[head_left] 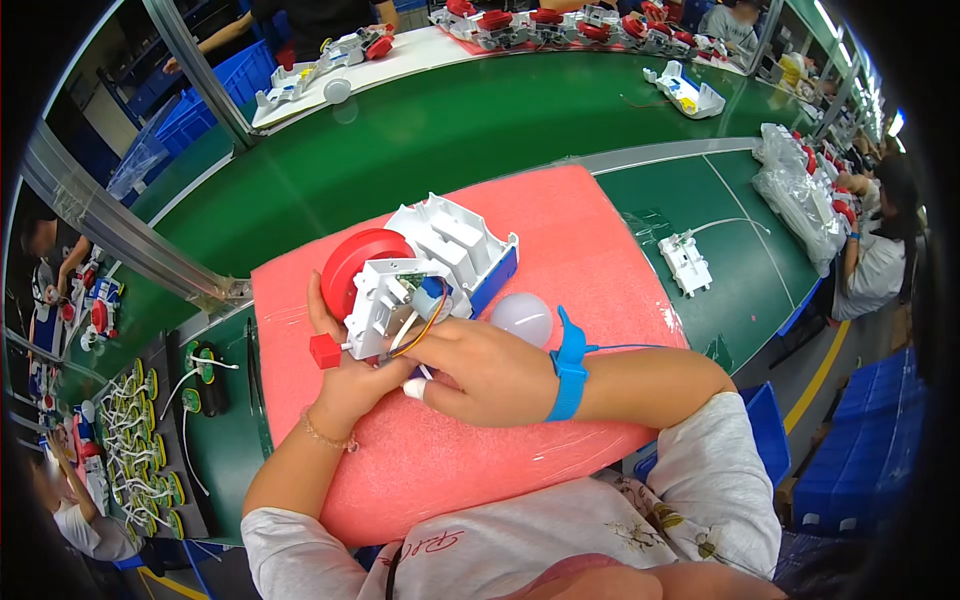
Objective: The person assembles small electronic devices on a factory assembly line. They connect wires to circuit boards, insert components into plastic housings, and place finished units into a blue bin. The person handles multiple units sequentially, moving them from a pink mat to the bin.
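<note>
On a pink foam mat lies a white plastic device housing with a large red wheel, a blue side panel and a small red block. My left hand grips the housing's near end, its fingers reaching along the wheel's left side. Over the same end bends my right hand, closed beside thin coloured wires; its fingertips hide what they pinch. One of its digits wears a white cover, and a blue wrist strap circles the wrist. A milky dome sits beside this hand.
Left of the mat, several round green-and-yellow parts with white leads stand in rows. A small white frame with a cable lies to the right, near a plastic-wrapped pile. Beyond runs a green conveyor carrying a white shell. Other people work around.
</note>
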`<state>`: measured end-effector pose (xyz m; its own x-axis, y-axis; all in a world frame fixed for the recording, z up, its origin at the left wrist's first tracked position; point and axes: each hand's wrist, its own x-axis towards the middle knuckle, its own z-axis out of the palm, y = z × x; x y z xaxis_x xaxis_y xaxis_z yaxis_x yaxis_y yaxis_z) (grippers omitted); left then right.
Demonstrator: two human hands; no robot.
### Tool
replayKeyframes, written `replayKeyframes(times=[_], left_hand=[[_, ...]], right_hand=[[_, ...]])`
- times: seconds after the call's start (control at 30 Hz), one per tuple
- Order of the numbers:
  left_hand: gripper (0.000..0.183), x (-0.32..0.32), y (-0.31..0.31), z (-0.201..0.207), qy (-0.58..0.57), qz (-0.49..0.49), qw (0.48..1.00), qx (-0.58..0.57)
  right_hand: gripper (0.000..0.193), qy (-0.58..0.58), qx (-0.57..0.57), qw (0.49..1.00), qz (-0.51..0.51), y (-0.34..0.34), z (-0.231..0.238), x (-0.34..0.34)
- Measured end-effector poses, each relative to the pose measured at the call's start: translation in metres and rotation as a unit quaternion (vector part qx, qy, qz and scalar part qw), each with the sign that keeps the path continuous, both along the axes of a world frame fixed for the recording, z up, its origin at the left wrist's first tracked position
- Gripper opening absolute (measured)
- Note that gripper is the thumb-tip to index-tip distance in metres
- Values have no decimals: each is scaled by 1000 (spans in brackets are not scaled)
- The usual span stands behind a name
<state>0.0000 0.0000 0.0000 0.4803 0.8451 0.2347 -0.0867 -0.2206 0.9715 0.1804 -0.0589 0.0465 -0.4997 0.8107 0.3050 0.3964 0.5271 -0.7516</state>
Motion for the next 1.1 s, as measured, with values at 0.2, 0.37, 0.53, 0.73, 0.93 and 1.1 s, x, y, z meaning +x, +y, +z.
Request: replayKeyframes(times=[0.2, 0.37, 0.53, 0.73, 0.93, 1.1], left_hand=[[120, 8, 1, -1, -9, 69, 995, 67], [116, 12, 1, -11, 14, 104, 984, 144], [110, 9, 3, -10, 21, 69, 977, 199], [105, 3, 7, -3, 15, 58, 982, 180], [98, 5, 0, -2, 13, 36, 977, 210], [89, 4, 3, -1, -69, 55, 995, 37]], right_hand=[[33, -113, 189, 975, -26, -9, 6, -3], [47, -258, 291, 920, -52, -19, 6, -3], [58, -152, 79, 985, 35, -19, 16, 8], [60, 26, -86, 990, 108, -7, 16, 15], [41, -152, 15, 987, 42, -15, 20, 11], [20, -195, 54, 976, 77, -1, 24, 44]])
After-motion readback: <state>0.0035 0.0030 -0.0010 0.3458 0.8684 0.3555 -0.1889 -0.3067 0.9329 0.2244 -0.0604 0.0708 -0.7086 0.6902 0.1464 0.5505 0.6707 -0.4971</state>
